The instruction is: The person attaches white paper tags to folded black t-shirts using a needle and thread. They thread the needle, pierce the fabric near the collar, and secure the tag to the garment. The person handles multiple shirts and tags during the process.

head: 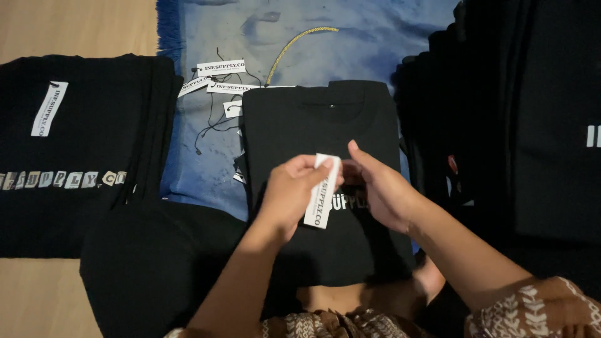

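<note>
A folded black shirt [319, 131] lies on a blue rug in front of me, collar at the far end, with light print partly hidden under my hands. My left hand [291, 191] pinches a white rectangular paper tag [323, 191] with dark print, holding it upright above the shirt's chest. My right hand [382, 184] is beside it, fingers touching the tag's top right edge.
A stack of folded black shirts [81, 144] with a white tag on top sits at the left. Several loose white tags [220, 69] with strings and a yellow cord [294, 44] lie on the blue rug [375, 37]. More black garments [532, 125] are piled at right. Wooden floor [37, 300] shows at left.
</note>
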